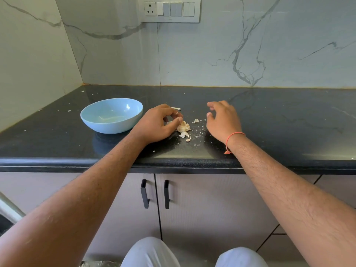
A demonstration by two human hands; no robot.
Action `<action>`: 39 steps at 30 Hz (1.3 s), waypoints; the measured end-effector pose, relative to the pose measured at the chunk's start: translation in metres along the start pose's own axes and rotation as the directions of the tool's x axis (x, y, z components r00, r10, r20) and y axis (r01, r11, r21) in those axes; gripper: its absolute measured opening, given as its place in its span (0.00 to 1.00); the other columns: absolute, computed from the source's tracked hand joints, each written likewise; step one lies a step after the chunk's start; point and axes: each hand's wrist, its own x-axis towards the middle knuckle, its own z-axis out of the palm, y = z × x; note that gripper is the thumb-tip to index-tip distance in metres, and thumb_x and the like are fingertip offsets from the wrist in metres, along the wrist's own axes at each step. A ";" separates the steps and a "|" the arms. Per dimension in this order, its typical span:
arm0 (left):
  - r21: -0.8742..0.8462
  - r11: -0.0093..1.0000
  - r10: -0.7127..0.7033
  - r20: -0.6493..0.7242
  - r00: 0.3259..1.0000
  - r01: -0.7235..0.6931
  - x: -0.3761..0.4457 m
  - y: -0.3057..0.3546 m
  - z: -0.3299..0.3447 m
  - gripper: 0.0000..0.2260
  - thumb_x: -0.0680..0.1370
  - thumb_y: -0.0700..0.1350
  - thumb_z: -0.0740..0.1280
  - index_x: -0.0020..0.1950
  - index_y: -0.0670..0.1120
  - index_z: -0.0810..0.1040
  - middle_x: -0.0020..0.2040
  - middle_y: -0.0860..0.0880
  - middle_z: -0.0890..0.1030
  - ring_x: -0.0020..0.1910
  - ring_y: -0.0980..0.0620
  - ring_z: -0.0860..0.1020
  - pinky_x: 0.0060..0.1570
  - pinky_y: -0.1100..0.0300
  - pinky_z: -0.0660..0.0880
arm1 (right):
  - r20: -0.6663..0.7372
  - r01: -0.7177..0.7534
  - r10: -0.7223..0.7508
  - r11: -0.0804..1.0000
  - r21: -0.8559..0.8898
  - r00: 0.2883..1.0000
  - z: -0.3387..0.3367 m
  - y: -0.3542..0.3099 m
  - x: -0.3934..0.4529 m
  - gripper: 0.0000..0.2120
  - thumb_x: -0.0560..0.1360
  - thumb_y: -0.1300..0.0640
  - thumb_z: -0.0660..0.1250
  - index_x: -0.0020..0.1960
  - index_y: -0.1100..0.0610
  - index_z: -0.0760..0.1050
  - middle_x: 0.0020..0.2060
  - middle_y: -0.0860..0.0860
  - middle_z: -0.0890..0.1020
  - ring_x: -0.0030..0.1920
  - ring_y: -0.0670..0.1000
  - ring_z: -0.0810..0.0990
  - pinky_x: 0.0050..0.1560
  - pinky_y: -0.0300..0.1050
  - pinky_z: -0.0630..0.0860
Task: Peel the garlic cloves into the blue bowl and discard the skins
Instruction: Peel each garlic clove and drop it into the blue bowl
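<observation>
Black counter [269, 120], papery garlic [183, 126] (partly split), scattered skins [185, 135]

Soft even daylight, sheen on the dark countertop [250, 151], wide-angle bending at edges.

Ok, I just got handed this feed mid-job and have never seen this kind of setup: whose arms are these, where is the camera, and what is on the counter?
There is no machine: a person works with bare hands, and one wide-angle camera on their head looks forward and down. The left hand rests on the black countertop, its fingers curled around the garlic, apparently gripping it. The right hand hovers beside it, fingers loosely curled, holding nothing. The blue bowl sits left of the hands; I cannot make out peeled cloves in it. Loose skins and crumbs lie around the garlic. Behind is a marble wall with a switch panel; below are cabinet doors.
</observation>
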 end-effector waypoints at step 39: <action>0.028 0.993 0.116 -0.010 0.993 -0.116 -0.001 0.009 -0.001 0.12 0.78 0.55 0.75 0.57 0.51 0.86 0.50 0.56 0.86 0.47 0.59 0.81 0.49 0.57 0.78 | 0.176 0.024 -0.170 0.780 0.625 0.970 0.006 -0.015 0.002 0.06 0.74 0.57 0.79 0.48 0.56 0.86 0.42 0.55 0.88 0.35 0.46 0.83 0.35 0.41 0.81</action>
